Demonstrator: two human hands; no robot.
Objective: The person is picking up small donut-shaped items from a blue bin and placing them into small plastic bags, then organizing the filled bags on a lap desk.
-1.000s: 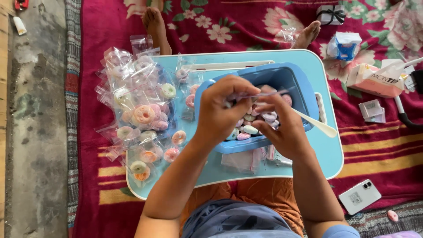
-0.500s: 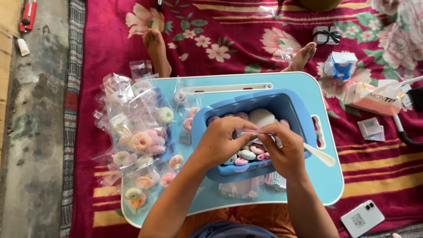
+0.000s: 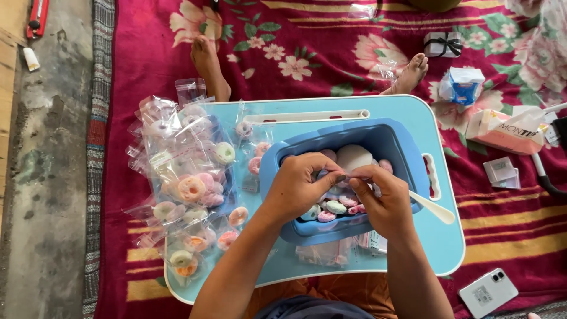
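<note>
A blue plastic bin (image 3: 387, 139) sits on a light blue lap tray (image 3: 440, 251) and holds several small pastel ring-shaped candies (image 3: 335, 207) and a white lump (image 3: 353, 156). Both of my hands meet over the bin. My left hand (image 3: 298, 186) and my right hand (image 3: 384, 198) pinch a small clear plastic bag (image 3: 345, 177) between their fingertips. A white plastic spoon (image 3: 434, 210) lies under my right hand and sticks out to the right over the bin's rim.
Several clear bags with ring candies (image 3: 189, 183) are piled on the tray's left side. My bare feet (image 3: 207, 59) rest on a red flowered rug (image 3: 295, 35). A phone (image 3: 487, 291), boxes (image 3: 505, 130) and a blue pack (image 3: 463, 84) lie to the right. Concrete floor (image 3: 47, 177) is at left.
The view has shifted so the tray and bin sit lower and closer. My hands stay together over the bin, now working the small clear bag at their fingertips.
</note>
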